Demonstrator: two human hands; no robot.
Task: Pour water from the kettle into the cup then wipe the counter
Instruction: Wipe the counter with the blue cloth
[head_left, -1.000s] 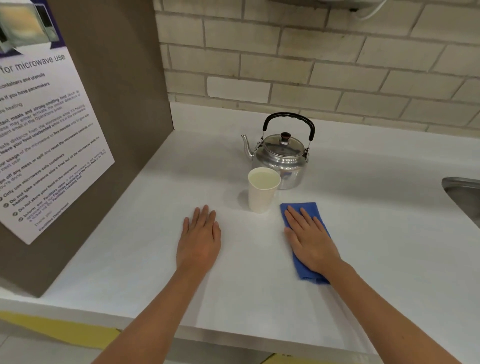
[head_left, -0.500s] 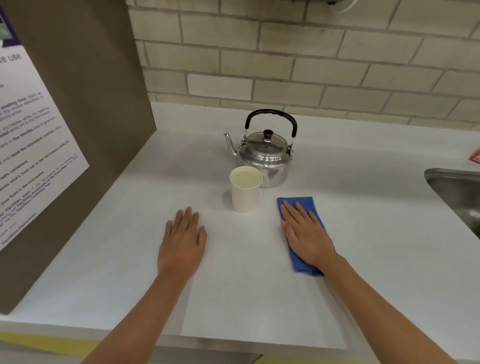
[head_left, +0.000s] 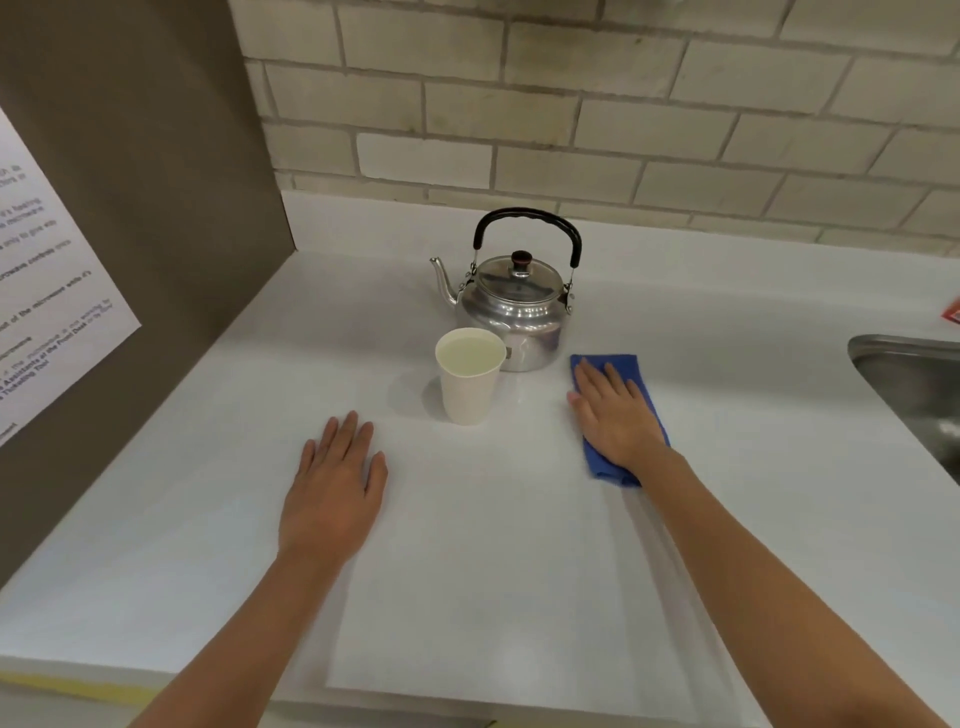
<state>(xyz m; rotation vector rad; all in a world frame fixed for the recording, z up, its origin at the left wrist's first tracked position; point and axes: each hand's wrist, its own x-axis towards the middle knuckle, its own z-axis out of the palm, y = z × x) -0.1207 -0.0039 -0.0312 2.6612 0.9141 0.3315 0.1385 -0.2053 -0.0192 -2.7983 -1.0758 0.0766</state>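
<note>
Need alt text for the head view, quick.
Right hand presses flat on a blue cloth on the white counter; left hand rests flat on it. A filled paper cup stands before a steel kettle.

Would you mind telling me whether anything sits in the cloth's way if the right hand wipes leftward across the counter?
Yes. The right hand presses flat on the blue cloth, and the filled paper cup stands to its left, with the kettle just behind. The left hand also rests flat on the counter further left.
</note>
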